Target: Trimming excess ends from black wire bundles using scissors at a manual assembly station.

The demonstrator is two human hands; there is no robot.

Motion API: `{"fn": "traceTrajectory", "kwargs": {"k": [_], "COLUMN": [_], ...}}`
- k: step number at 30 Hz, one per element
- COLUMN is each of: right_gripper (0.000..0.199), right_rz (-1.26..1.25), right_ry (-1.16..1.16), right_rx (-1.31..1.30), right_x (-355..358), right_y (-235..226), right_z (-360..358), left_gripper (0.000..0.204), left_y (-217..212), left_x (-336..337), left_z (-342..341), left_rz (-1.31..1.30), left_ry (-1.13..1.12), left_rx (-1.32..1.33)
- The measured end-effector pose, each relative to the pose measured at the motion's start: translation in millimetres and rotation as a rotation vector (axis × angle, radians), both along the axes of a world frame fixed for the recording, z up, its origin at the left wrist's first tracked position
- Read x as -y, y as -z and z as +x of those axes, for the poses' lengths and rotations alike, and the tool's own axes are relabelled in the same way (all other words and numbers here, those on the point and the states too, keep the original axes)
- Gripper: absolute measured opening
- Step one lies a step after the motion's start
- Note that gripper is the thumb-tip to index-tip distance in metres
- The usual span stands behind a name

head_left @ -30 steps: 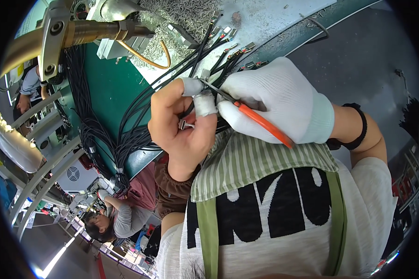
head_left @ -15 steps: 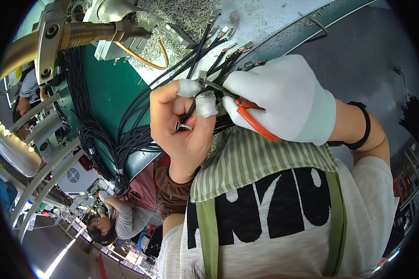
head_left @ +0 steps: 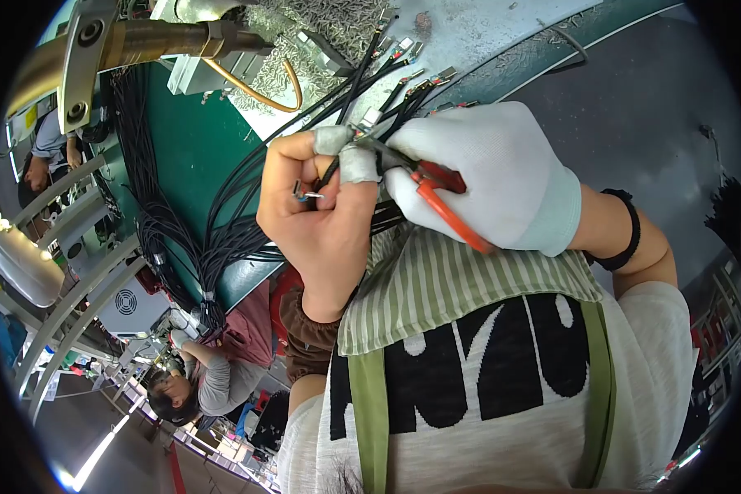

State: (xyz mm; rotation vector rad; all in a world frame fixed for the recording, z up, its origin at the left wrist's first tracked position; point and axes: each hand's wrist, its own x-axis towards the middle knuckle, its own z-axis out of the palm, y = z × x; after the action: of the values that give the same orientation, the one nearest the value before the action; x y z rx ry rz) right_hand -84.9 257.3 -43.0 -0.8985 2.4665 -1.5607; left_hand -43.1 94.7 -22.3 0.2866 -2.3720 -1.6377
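My left hand (head_left: pixel 321 214) has pale wraps on its thumb and index fingertip, which pinch a black cable (head_left: pixel 329 171) just below its metal connector (head_left: pixel 368 120). Another small metal cable end (head_left: pixel 307 194) pokes out between its curled fingers. My right hand (head_left: pixel 490 177), in a white glove, is closed around red-handled pliers (head_left: pixel 446 214). The dark jaws of the pliers lie against the cable end beside my left fingertips; their exact bite is hidden. Beyond my hands, several black cables (head_left: pixel 247 185) run up to loose metal connectors (head_left: pixel 445 75).
Small metal bits (head_left: pixel 337 33) are strewn over the white board (head_left: pixel 469 41) at the far side. A brass-coloured machine arm (head_left: pixel 156 43) with a bent copper-coloured tube (head_left: pixel 292 99) juts in from the upper left. Another person (head_left: pixel 222 375) sits at lower left, and curved metal bars (head_left: pixel 90 300) stand nearby.
Both hands have shifted slightly left in view. The pinched connector has tilted up and right, the pliers' jaws sit closer to my left fingertips, and more of their red handles shows.
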Motion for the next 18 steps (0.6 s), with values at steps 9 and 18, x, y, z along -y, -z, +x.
{"fn": "traceTrajectory", "kwargs": {"k": [9, 18], "right_gripper": [0.021, 0.02], "right_rz": [-0.064, -0.197], "right_ry": [-0.056, -0.022], "right_rx": [0.12, 0.238], "right_x": [4, -9], "right_y": [11, 1], "right_z": [-3, -56], "left_gripper": [0.015, 0.014], "left_y": [3, 16], "left_x": [2, 49], "left_z": [-3, -46], "left_rz": [0.035, 0.408], "left_ry": [0.044, 0.105], "left_rx": [0.073, 0.262]}}
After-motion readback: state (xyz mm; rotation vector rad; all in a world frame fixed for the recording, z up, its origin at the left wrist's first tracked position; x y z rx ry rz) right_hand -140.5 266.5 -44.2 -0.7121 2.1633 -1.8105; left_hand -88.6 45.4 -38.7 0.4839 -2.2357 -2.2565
